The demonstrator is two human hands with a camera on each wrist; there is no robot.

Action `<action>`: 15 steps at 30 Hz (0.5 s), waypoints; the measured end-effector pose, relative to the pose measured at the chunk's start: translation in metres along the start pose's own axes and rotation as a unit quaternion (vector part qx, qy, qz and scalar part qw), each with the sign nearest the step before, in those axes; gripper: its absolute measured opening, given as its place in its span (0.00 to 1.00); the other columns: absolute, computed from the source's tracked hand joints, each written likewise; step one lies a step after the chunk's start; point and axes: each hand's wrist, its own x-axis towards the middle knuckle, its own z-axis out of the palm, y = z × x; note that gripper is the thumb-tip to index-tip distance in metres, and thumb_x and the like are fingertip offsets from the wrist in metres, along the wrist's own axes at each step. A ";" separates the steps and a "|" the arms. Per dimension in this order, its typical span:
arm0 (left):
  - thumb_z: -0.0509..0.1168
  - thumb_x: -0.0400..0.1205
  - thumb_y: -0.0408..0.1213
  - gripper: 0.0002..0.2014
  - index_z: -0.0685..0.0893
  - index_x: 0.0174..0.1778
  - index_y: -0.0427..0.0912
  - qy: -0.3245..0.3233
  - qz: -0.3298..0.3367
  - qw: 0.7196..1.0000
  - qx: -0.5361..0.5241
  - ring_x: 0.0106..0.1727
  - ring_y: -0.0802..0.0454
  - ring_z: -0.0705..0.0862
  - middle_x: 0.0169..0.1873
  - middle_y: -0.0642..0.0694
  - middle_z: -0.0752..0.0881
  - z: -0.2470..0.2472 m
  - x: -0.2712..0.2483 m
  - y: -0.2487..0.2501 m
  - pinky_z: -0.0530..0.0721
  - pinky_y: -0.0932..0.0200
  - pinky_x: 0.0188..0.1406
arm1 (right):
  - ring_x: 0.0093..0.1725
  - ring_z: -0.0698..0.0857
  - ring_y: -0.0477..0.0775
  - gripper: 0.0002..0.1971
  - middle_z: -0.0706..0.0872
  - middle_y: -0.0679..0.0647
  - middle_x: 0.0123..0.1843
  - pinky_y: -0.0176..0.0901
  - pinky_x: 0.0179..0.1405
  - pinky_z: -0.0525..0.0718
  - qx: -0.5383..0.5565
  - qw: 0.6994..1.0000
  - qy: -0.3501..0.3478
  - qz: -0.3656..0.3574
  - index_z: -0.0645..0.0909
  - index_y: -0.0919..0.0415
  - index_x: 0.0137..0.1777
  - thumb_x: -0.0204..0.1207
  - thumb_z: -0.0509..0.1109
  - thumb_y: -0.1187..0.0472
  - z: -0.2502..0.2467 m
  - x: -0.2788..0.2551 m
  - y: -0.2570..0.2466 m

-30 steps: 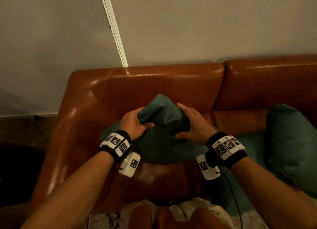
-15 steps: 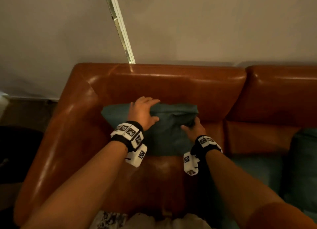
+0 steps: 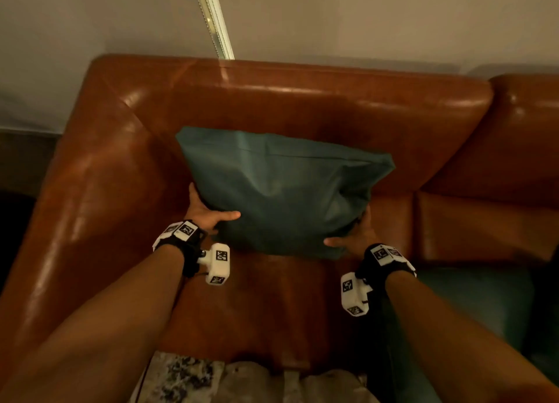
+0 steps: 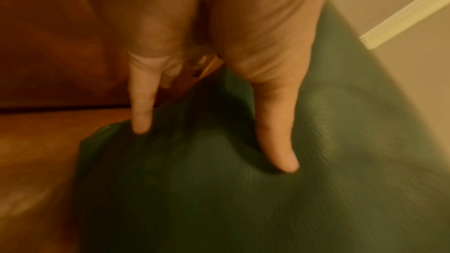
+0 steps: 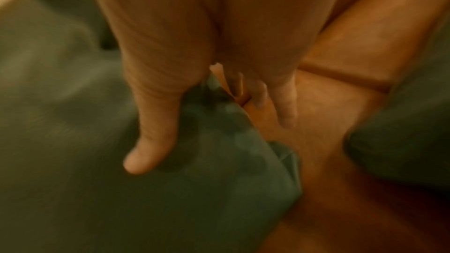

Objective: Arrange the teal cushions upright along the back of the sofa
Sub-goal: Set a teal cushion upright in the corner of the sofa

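Observation:
A teal cushion point(image 3: 281, 191) stands tilted against the brown leather sofa back point(image 3: 302, 100) at the sofa's left end. My left hand point(image 3: 208, 212) grips its lower left corner, thumb across the front face and fingers behind. My right hand point(image 3: 351, 236) grips its lower right corner the same way. In the left wrist view the thumb and a finger of my left hand point(image 4: 214, 141) dent the teal cushion point(image 4: 243, 199). The right wrist view shows my right hand point(image 5: 207, 136) with its thumb on the cushion point(image 5: 121, 199) and fingers behind. Another teal cushion point(image 3: 484, 300) lies on the seat at right.
The sofa's left armrest point(image 3: 84, 206) rises beside the held cushion. A pale wall with a white vertical strip point(image 3: 211, 15) stands behind the sofa. A patterned fabric point(image 3: 227, 381) lies at the seat's front edge. Bare brown seat point(image 3: 257, 306) shows under my wrists.
The cushion was bunched and pressed low against the backrest; now it stands spread out and taller. Both hands moved from its top to its lower corners.

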 end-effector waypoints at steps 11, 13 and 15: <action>0.78 0.61 0.17 0.45 0.68 0.67 0.54 0.008 0.039 0.994 -0.103 0.64 0.39 0.83 0.56 0.53 0.84 -0.004 -0.011 -0.021 0.85 0.36 0.55 | 0.66 0.81 0.62 0.50 0.82 0.57 0.69 0.64 0.66 0.81 0.120 0.987 0.103 -0.017 0.71 0.57 0.72 0.47 0.89 0.63 0.032 -0.005 0.006; 0.78 0.61 0.15 0.46 0.67 0.68 0.52 0.015 0.047 0.993 -0.111 0.64 0.39 0.84 0.58 0.50 0.84 -0.008 -0.008 -0.027 0.86 0.41 0.53 | 0.65 0.80 0.56 0.51 0.80 0.54 0.70 0.58 0.66 0.80 0.100 0.990 0.098 -0.033 0.69 0.55 0.73 0.48 0.89 0.59 0.036 -0.002 0.003; 0.78 0.61 0.16 0.46 0.65 0.69 0.51 0.004 0.040 0.995 -0.093 0.65 0.39 0.82 0.62 0.48 0.82 -0.008 0.001 -0.022 0.85 0.38 0.55 | 0.67 0.77 0.55 0.52 0.76 0.56 0.73 0.49 0.65 0.76 0.064 0.993 0.088 -0.047 0.64 0.57 0.76 0.52 0.88 0.63 0.037 0.009 -0.007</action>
